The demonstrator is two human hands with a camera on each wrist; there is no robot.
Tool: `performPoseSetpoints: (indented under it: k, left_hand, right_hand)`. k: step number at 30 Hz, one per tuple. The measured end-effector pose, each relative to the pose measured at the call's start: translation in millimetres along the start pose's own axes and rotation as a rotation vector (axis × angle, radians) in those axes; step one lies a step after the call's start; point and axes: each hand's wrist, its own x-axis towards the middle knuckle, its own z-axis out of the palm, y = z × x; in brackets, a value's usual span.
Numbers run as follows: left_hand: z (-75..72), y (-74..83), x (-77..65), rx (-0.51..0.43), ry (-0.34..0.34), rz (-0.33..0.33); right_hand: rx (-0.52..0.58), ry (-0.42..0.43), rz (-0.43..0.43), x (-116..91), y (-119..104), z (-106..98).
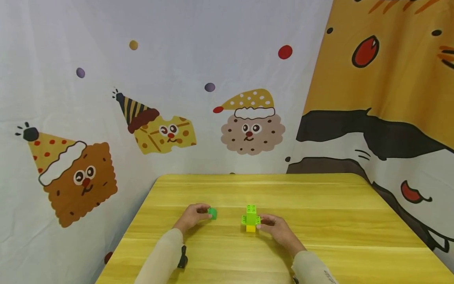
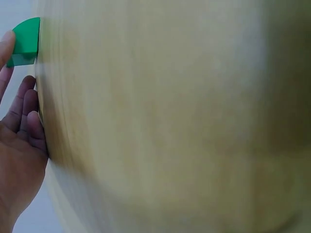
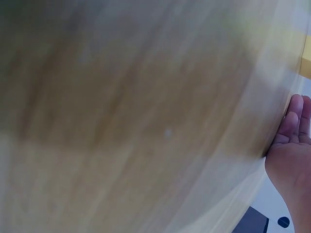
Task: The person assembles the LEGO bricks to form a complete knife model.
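Observation:
My left hand (image 1: 193, 216) pinches a small dark green toy brick (image 1: 212, 213) between thumb and fingers, low over the table. In the left wrist view, the green brick (image 2: 27, 40) shows a rounded side, and the other fingers of the left hand (image 2: 22, 145) are loosely bent. To the right stands a toy brick figure (image 1: 251, 215), with lime green bricks stacked on a yellow brick (image 1: 250, 228). My right hand (image 1: 278, 229) grips the figure's right side with thumb and fingers. The right wrist view catches only part of the right hand (image 3: 291, 145) and a yellow edge (image 3: 306, 58).
Both hands work over a wood-grain table (image 1: 227, 256) with rounded far corners. Behind it hangs a white cloth (image 1: 170, 71) printed with cartoon biscuits and cheese. A dark strap piece (image 1: 182, 257) shows at the left wrist.

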Motion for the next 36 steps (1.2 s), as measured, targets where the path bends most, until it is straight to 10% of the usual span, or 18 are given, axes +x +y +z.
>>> performPoseSetpoints:
  k: [12, 36]
  left_hand:
    - [2.1, 8.2, 7.9, -0.038, 0.044, -0.007]
    - [9.9, 88.9, 18.3, -0.182, 0.050, 0.101]
  right_hand:
    - [-0.004, -0.006, -0.006, 0.1, 0.7, -0.5]
    - [0.017, -0.028, 0.003, 1.6, 2.0, -1.1]
